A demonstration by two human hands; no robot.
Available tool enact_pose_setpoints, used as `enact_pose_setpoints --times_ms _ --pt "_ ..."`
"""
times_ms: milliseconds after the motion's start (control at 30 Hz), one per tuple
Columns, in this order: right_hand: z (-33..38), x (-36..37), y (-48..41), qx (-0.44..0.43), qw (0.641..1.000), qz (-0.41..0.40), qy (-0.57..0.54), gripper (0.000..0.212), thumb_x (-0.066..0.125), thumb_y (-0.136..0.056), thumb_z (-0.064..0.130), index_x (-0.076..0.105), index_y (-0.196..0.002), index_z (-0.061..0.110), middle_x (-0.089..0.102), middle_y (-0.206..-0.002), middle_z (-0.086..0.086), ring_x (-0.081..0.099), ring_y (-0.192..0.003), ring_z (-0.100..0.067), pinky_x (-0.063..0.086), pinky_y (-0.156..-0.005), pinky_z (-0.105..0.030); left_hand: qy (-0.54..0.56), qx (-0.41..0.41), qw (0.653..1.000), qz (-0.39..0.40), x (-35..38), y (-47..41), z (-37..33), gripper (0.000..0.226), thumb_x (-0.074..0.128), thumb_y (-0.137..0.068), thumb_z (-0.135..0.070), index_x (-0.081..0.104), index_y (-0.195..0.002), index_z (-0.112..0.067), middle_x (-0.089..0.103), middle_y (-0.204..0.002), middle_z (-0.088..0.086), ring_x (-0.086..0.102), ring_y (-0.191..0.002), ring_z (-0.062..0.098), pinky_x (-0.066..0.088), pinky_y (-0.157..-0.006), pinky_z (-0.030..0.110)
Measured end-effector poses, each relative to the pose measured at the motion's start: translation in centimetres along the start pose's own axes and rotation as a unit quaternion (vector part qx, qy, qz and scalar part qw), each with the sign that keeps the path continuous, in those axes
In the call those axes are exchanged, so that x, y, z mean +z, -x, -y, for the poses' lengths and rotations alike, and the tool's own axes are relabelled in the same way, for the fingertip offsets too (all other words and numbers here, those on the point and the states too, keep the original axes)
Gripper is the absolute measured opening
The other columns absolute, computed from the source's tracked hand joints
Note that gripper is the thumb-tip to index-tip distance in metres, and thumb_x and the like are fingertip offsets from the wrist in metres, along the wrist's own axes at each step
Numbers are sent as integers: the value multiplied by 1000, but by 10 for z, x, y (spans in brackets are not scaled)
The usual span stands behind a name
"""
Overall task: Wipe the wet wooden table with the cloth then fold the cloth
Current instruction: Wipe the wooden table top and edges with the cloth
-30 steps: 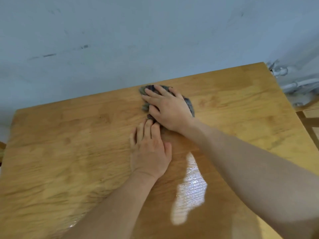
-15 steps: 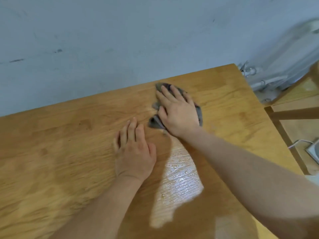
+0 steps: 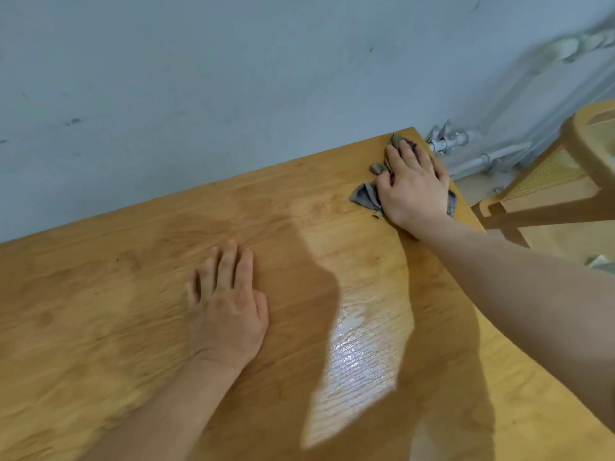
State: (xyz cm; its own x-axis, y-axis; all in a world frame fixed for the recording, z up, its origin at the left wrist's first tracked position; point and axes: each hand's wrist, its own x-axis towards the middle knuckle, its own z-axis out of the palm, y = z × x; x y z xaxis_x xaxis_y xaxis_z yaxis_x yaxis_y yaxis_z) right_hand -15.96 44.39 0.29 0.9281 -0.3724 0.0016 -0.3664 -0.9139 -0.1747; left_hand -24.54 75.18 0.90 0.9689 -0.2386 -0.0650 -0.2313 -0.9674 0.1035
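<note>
Right hand (image 3: 412, 188) presses cloth (image 3: 364, 196) open-palmed at table (image 3: 100, 311) corner; left hand (image 3: 229, 311) apparently flat.

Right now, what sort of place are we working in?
Probably a plain room in a home: a wooden table against a painted grey wall, heating pipes in the corner, and a wooden chair beside the table.

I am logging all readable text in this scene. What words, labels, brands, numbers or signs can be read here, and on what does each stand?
None: no text can be read anywhere in this view.
The wooden table, the grey cloth under the right hand, the pipes and the wooden chair bear no print.
The dark marks on the wall are scuffs, not letters.
</note>
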Motion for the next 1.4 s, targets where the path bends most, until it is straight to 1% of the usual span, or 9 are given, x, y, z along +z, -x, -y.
enact_pose_setpoints --times_ms 200,300,433,667,833,967,1067,1233,1400 --pt "5 1 -41 20 1000 18 -12 58 22 -94 46 31 -148 27 21 -160 2 13 -148 -25 14 -113 -54 9 33 999 39 2 -3 -46 62 20 -90 -38 25 -149 -19 20 -158 2 13 -146 27 18 -115 56" --pt "9 -2 -67 64 998 13 -3 55 22 -94 45 48 -133 18 38 -145 -7 31 -133 -38 28 -100 -60 11 61 998 30 9 -3 -92 61 29 -90 -39 38 -144 -12 35 -152 8 29 -141 33 29 -109 59" --pt "6 -5 -89 92 996 17 -4 54 23 -95 42 57 -122 10 49 -124 -14 44 -115 -42 40 -88 -53 5 44 999 26 15 -7 -110 61 30 -91 -37 35 -146 -9 33 -152 13 27 -141 36 26 -111 58" --pt "-7 -20 -110 124 987 60 -78 26 33 -92 26 52 -93 9 62 -107 -14 50 -85 -31 36 -72 -35 5 35 999 21 14 -7 -112 64 34 -86 -37 38 -145 -12 34 -152 10 28 -141 33 24 -112 56" --pt "-11 -10 -80 129 989 2 -76 44 25 -100 37 51 -119 7 57 -122 -18 54 -109 -42 36 -76 -42 -2 28 1000 12 13 -7 -112 64 35 -85 -38 39 -144 -12 37 -151 11 30 -140 32 26 -111 56" --pt "-6 0 -39 115 993 -28 -4 55 27 -99 42 35 -143 10 38 -147 -19 36 -132 -43 30 -102 -57 3 28 999 18 11 -7 -115 65 31 -86 -39 35 -146 -13 33 -152 10 26 -142 32 23 -113 55" --pt "11 3 21 29 999 -3 -28 58 27 -98 43 29 -151 19 20 -161 -8 15 -147 -33 13 -113 -56 4 23 1000 7 14 -6 -116 66 30 -84 -40 37 -145 -13 34 -152 8 26 -141 31 22 -113 54" --pt "-1 -3 145 -172 984 37 -22 51 30 -96 43 41 -145 31 32 -157 3 24 -147 -21 20 -115 -48 21 29 999 -13 16 -4 -115 64 29 -85 -39 38 -143 -14 35 -151 9 25 -141 31 20 -112 54" --pt "-58 -12 85 -39 999 3 14 55 28 -96 48 36 -148 32 28 -159 4 20 -147 -21 19 -116 -47 28 21 999 5 11 -5 -113 66 23 -86 -40 31 -147 -16 28 -155 7 18 -144 29 15 -115 52"
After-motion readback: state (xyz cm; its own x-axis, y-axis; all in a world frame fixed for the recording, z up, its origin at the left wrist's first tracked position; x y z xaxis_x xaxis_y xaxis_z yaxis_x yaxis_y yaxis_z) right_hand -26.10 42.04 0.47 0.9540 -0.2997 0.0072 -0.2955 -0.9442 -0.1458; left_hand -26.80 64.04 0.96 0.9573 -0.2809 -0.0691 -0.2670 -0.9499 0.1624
